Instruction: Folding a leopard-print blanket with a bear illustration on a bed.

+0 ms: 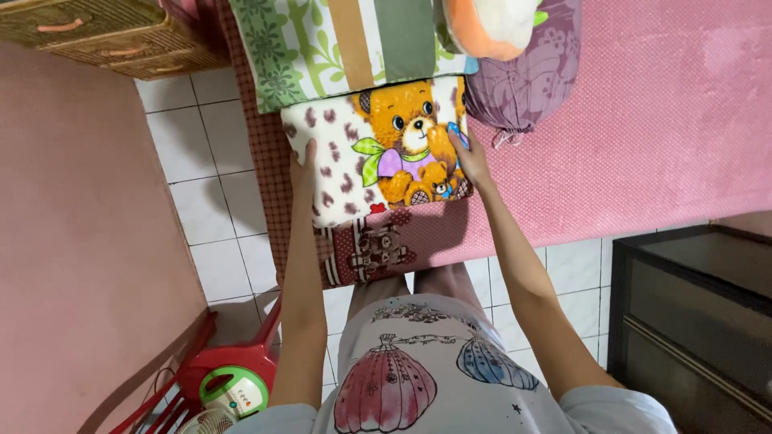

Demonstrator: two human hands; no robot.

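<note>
The person's left hand [302, 165] presses flat against the left edge of a square white pillow printed with brown spots and an orange cartoon bear [378, 149], fingers extended along its side, while the right hand [469, 157] lies on the pillow's right edge with the fingers curled over the bear print; together the two form a grip that clasps the pillow from both sides. The pillow sits at the near edge of a bed covered in a pink textured sheet [659, 120], touching a larger pillow with green leaf and striped patches [338, 44] just behind it. To the right of that lies a purple floral bolster [527, 84], with an orange and white plush toy [490, 24] on top. Beneath the held pillow a maroon checked cloth with small bear prints [378, 245] hangs over the bed's edge. On the white tiled floor [205, 185] stands a red and green electric fan [229, 386]; a dark cabinet [691, 313] is at the right.
</note>
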